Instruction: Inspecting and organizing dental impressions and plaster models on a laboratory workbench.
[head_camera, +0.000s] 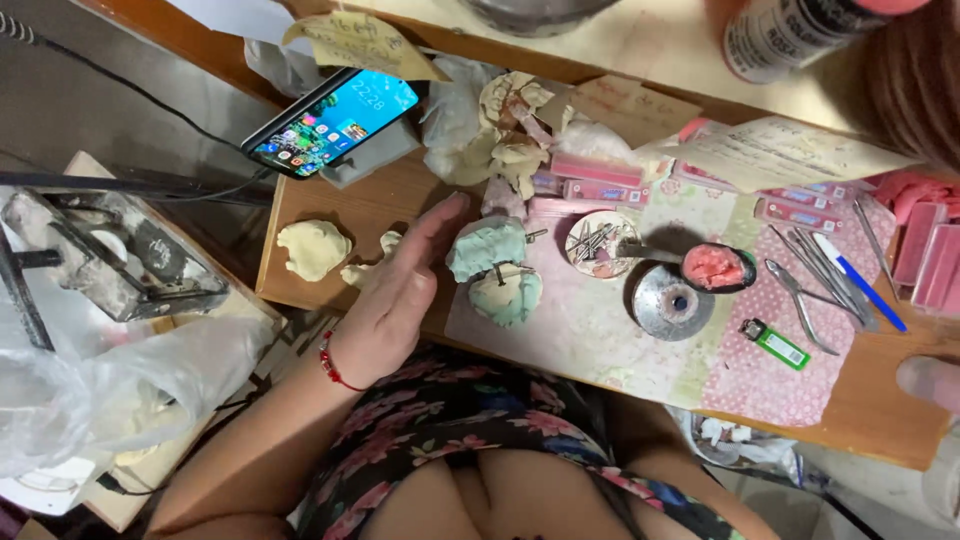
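A: Your left hand (395, 300) is flat and open, fingers straight and together, holding nothing. It hovers over a small cream plaster cast (368, 262) near the front edge of the wooden table (880, 420); whether your palm touches it, I cannot tell.

B: And my right hand?

A: Only a bit of your right hand (930, 380) shows at the frame's right edge, so its grip cannot be told.

B: What lies closest?

A: Just left of the hand sits a bigger cream cast (313, 248), lumpy and matte. Just right of your fingertips are two pale green casts (497, 268), stacked with metal pins sticking out, resting on a pink patterned mat (600, 340).

B: Any room to move?

A: Bare wood lies between the cream casts and the phone (332, 121), which leans tilted on a grey stand. Farther right it gets crowded: a round dish of pins (597, 243), a metal burner (670, 302), a black bowl of pink wax (716, 268), a green lighter (775, 344), and pliers and picks (820, 280).
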